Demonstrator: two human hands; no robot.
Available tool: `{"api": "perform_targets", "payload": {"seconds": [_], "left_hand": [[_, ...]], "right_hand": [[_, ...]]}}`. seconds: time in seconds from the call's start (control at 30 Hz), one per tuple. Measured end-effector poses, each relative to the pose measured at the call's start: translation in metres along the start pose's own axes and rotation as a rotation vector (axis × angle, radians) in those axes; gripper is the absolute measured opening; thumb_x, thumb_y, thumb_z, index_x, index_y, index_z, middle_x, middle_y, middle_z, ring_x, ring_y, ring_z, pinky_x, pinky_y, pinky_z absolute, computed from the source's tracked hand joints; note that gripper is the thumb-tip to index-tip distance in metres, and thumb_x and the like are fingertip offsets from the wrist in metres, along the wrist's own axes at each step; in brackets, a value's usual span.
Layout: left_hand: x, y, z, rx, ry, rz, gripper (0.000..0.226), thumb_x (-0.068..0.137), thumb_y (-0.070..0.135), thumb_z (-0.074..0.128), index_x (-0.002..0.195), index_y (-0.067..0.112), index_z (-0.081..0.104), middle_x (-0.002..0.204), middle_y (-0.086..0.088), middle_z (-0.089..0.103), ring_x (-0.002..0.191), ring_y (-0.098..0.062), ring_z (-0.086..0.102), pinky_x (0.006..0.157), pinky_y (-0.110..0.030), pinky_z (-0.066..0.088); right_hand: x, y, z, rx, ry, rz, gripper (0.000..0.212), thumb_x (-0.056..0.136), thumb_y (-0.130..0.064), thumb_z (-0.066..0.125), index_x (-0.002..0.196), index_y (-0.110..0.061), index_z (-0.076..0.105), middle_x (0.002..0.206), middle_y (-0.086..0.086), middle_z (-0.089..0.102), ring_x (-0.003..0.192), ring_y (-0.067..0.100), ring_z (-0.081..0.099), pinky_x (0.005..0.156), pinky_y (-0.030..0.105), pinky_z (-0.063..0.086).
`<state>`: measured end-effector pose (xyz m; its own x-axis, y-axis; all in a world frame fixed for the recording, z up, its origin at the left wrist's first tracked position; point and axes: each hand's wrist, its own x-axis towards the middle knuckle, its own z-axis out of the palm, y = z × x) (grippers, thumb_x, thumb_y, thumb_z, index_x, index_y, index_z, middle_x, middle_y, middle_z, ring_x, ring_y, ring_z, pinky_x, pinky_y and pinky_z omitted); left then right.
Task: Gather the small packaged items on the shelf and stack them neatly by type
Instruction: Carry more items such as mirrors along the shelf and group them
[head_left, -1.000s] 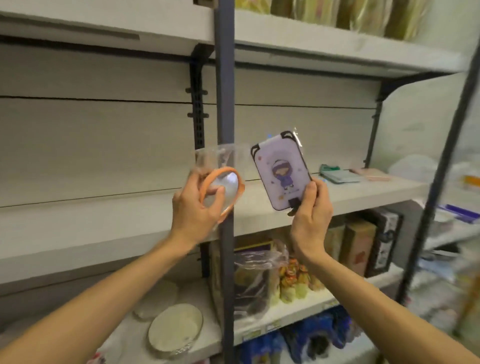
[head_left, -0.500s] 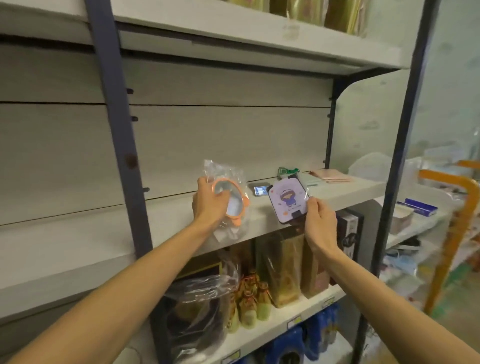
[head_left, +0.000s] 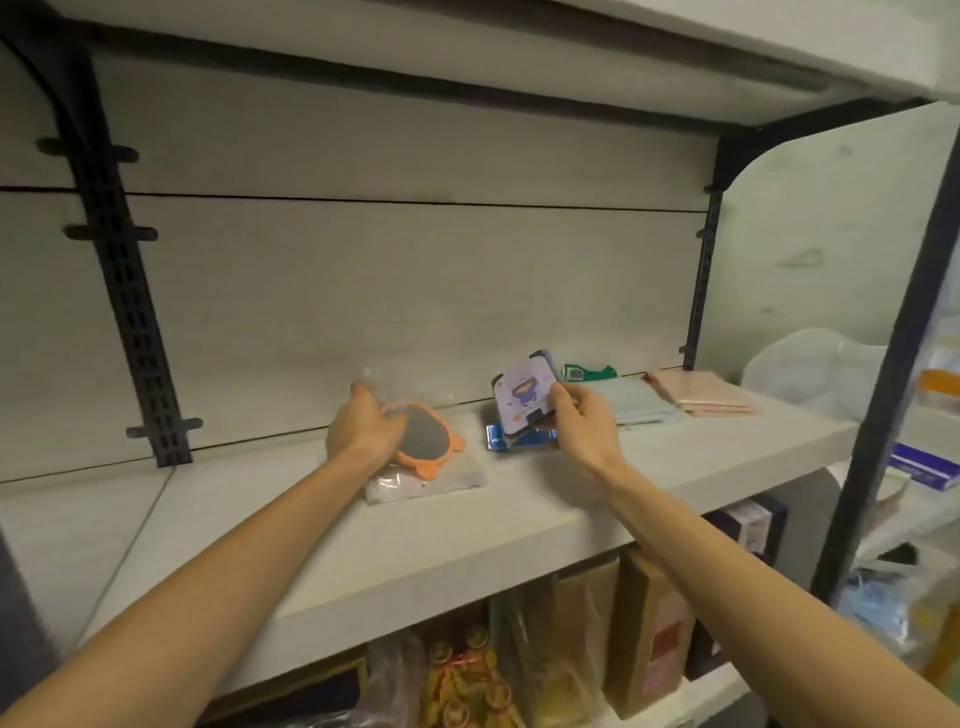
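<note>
Gripping the orange-rimmed mirror (head_left: 423, 438) with your left hand (head_left: 363, 426) and the purple card (head_left: 524, 397) with your right hand (head_left: 584, 423), square each flat on its own pile.

A dark slotted upright (head_left: 132, 312) runs down the pale back panel (head_left: 415, 291) at the left of the frame. Along the bottom edge, brown cartons (head_left: 649, 634) stand beside small gold-capped bottles (head_left: 467, 675). At the right, past a dark post (head_left: 893, 364), sit a translucent white bag (head_left: 810, 364) and a blue box (head_left: 924, 465).
</note>
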<state>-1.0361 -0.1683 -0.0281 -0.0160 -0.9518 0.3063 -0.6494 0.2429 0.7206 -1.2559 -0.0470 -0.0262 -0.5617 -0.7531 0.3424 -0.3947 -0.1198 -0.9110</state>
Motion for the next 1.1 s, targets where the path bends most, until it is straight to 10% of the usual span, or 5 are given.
{"api": "perform_targets", "payload": {"seconds": [0.2,0.57,0.87,1.1], "left_hand": [[0.011,-0.021,0.003,0.302,0.02,0.09,0.049,0.078,0.037,0.071,0.115,0.011,0.052,0.123,-0.01,0.055,0.113,-0.033,0.055,0.082,-0.041,0.048],[0.007,-0.008,0.021,0.641,0.114,0.368,0.041,0.083,0.019,0.069,0.124,0.013,0.064,0.122,-0.011,0.062,0.11,-0.038,0.059,0.088,-0.044,0.046],[-0.021,0.001,-0.008,0.805,0.211,0.394,0.055,0.094,0.043,0.026,0.121,0.015,0.065,0.122,-0.009,0.064,0.115,-0.033,0.056,0.103,-0.045,0.035],[-0.072,-0.009,-0.081,0.882,0.339,0.523,0.045,0.098,0.043,0.037,0.118,0.014,0.064,0.129,-0.009,0.059,0.126,-0.031,0.05,0.122,-0.05,0.02]], "right_hand": [[0.035,0.021,0.008,-0.461,0.018,-0.203,0.027,0.102,-0.033,0.047,0.101,-0.015,0.066,0.095,0.007,0.07,0.091,0.029,0.063,0.068,0.032,0.04],[0.05,0.038,0.016,-0.698,-0.096,-0.183,0.04,0.093,-0.021,0.057,0.131,-0.009,0.055,0.136,0.012,0.056,0.13,0.034,0.042,0.104,0.04,0.037],[0.044,0.036,0.02,-0.52,-0.186,-0.339,0.047,0.088,-0.016,0.057,0.134,-0.009,0.057,0.141,0.01,0.054,0.141,0.034,0.034,0.109,0.049,0.035],[0.019,-0.004,0.031,-0.378,-0.064,-0.644,0.049,0.092,-0.021,0.051,0.138,-0.006,0.05,0.146,0.013,0.049,0.144,0.036,0.032,0.111,0.05,0.033]]}}
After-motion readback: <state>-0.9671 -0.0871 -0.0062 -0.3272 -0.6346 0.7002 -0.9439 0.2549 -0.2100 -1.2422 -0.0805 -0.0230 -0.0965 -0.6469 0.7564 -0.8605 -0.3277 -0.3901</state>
